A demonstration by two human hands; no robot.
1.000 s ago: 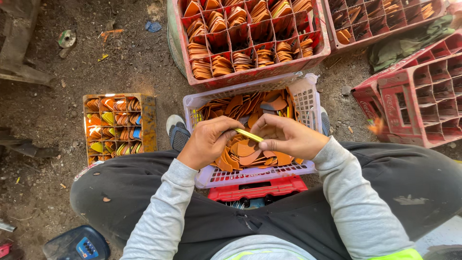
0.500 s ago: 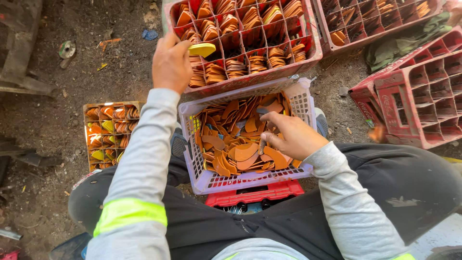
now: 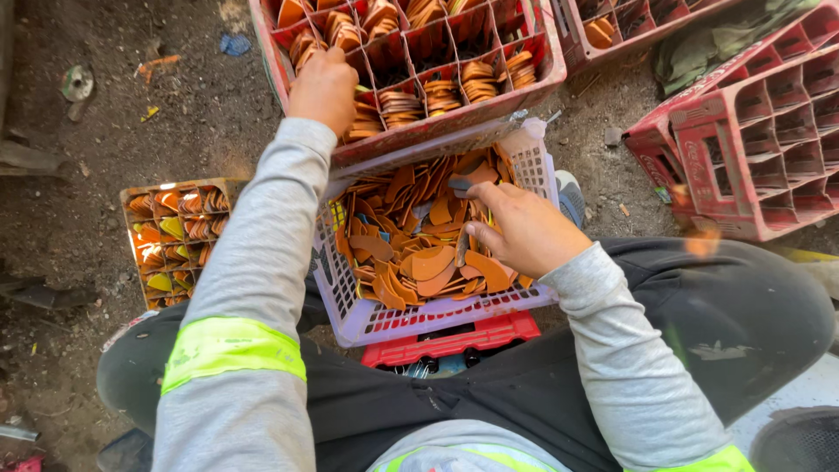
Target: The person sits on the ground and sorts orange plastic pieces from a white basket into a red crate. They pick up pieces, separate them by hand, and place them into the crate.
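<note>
small yellow crate (image 3: pixel 175 240), empty red crates (image 3: pixel 760 131)

Crowded crates (image 3: pixel 524 83) — open dirt ground (image 3: pixel 131 131) leftward

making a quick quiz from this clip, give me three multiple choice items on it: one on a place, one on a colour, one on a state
1. Where is the left hand?
A. in the lilac basket
B. over the red divided crate
C. on the ground

2. What colour is the basket on the person's lap?
A. lilac
B. green
C. black

3. What is the state of the red crate at far right?
A. packed with orange pieces
B. its visible cells are empty
C. covered with a lid

Answers:
1 B, the left hand reaches over a cell of the red divided crate beyond the basket.
2 A, its pale purple mesh walls show around the loose orange pieces, where the right hand rests.
3 B, its compartments show only bare red walls.
</note>
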